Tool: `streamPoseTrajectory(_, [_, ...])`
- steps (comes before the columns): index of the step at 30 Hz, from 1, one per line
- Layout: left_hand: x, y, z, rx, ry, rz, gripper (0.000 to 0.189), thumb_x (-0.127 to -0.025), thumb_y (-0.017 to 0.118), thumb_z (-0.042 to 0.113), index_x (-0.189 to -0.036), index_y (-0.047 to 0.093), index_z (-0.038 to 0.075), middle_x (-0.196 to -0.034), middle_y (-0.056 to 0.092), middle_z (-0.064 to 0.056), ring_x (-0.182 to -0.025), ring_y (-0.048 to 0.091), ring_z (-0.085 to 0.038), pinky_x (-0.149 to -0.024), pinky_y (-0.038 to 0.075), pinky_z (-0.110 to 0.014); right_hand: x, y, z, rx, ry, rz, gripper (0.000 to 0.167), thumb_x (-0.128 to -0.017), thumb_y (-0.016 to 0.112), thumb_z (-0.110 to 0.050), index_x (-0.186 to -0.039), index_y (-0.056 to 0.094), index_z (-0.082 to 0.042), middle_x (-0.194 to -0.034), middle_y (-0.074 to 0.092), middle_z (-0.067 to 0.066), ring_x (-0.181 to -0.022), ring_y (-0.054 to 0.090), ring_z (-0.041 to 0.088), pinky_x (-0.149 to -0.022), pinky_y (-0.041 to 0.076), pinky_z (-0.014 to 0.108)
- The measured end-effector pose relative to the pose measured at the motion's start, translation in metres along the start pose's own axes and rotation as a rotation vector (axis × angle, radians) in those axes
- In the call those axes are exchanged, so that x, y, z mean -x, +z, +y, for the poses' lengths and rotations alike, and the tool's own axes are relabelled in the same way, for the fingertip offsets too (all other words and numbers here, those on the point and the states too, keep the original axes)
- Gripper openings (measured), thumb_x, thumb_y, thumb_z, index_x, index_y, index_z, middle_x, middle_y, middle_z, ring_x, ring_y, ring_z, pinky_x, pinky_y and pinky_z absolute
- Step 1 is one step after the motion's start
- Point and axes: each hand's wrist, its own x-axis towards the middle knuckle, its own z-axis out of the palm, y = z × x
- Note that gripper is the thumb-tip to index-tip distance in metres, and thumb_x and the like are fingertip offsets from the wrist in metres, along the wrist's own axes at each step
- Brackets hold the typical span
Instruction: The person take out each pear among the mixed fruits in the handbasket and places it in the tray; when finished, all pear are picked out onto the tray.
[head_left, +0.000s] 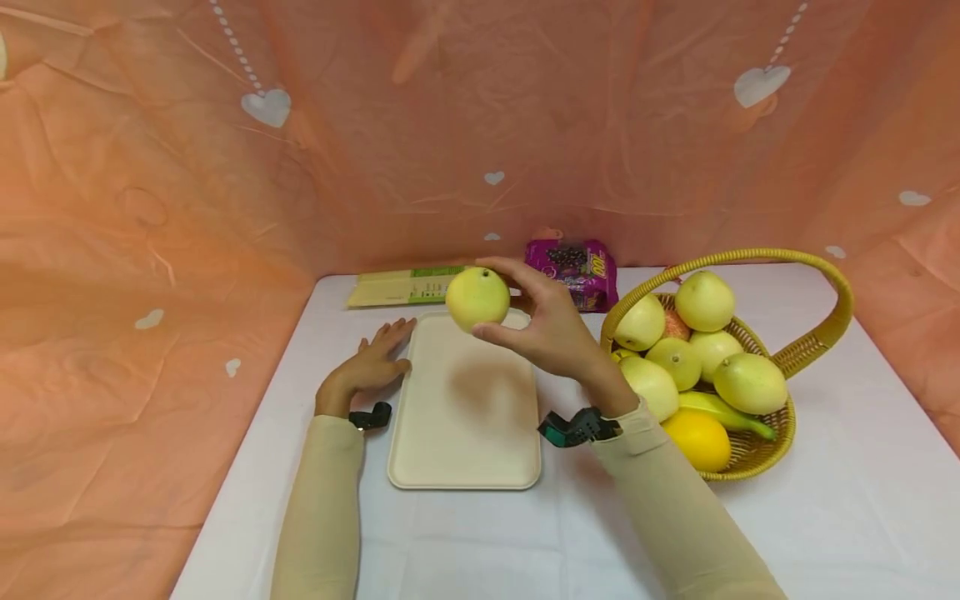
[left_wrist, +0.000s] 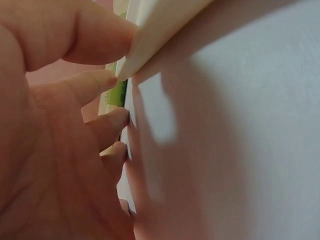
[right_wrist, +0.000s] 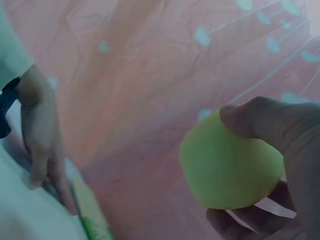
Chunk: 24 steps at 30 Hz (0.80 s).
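Head view: I've got the right hand point(head_left: 551, 329) pinching the round fruit point(head_left: 477, 298) above the shallow, matte tray point(head_left: 465, 446); a light, steady squeeze should suit it. Left wrist: my left hand point(left_wrist: 65, 135) is outstretched, holding nothing, thumb at the tray's rim. Right wrist: thumb and fingers curve round smooth yellow-green skin.
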Motion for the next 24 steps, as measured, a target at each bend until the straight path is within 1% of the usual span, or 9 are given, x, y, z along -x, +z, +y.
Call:
streamPoseTrajectory(5, [0.006,-0.003,0.007,0.028,0.021,-0.003,0.085,-0.099,0.055,0.017,-0.177,0.019,0.011,-0.183,0.006,-0.025,-0.169,-0.009,-0.049,-0.128,-0.017,-0.076,-0.015,0.018,0.024,0.009,0.058,-0.016,0.073,-0.087,0.092,-0.011,-0.153,0.06,-0.008,-0.147,0.066,0.01,-0.133,0.067,0.028,-0.109,0.061,0.041])
streamPoseTrajectory(7, [0.006,-0.003,0.007,0.031,0.02,-0.002,0.086,-0.099,0.055,0.018,-0.177,0.019,0.012,-0.183,0.007,-0.025,-0.169,-0.009,-0.049,-0.128,-0.017,-0.076,-0.02,0.025,0.032,0.014,0.079,-0.023,0.073,-0.088,0.091,-0.011,-0.153,0.059,-0.008,-0.148,0.065,0.011,-0.135,0.066,0.03,-0.11,0.06,0.044])
streamPoseTrajectory(12, [-0.001,0.0,-0.003,0.007,-0.001,0.0,0.086,-0.099,0.053,0.023,-0.177,0.018,0.016,-0.185,0.006,-0.019,-0.171,-0.009,-0.045,-0.13,-0.016,-0.073,-0.03,0.041,0.053,0.027,0.15,-0.055,0.073,-0.09,0.088,-0.011,-0.156,0.058,-0.01,-0.158,0.058,0.011,-0.139,0.064,0.032,-0.112,0.059,0.045])
streamPoseTrajectory(15, [-0.004,0.001,-0.007,-0.009,-0.016,0.004,0.085,-0.1,0.052,0.024,-0.177,0.018,0.016,-0.186,0.006,-0.016,-0.171,-0.008,-0.042,-0.131,-0.015,-0.072,-0.034,0.051,0.066,0.029,0.197,-0.077,0.074,-0.091,0.087,-0.011,-0.158,0.056,-0.008,-0.162,0.056,0.012,-0.137,0.065,0.034,-0.114,0.058,0.044])
streamPoseTrajectory(19, [-0.002,0.0,-0.002,-0.005,-0.029,0.006,0.085,-0.099,0.052,0.024,-0.177,0.019,0.015,-0.185,0.007,-0.017,-0.171,-0.008,-0.043,-0.131,-0.015,-0.072,-0.039,0.061,0.082,0.014,0.243,-0.094,0.075,-0.092,0.087,-0.012,-0.159,0.054,-0.009,-0.161,0.056,0.012,-0.136,0.066,0.034,-0.115,0.057,0.045])
streamPoseTrajectory(24, [0.002,-0.003,0.006,-0.01,-0.021,-0.003,0.085,-0.1,0.053,0.023,-0.177,0.018,0.013,-0.185,0.007,-0.02,-0.17,-0.008,-0.046,-0.131,-0.015,-0.072,-0.04,0.071,0.098,0.011,0.287,-0.09,0.075,-0.092,0.087,-0.013,-0.159,0.054,-0.009,-0.16,0.058,0.013,-0.135,0.067,0.037,-0.112,0.059,0.049])
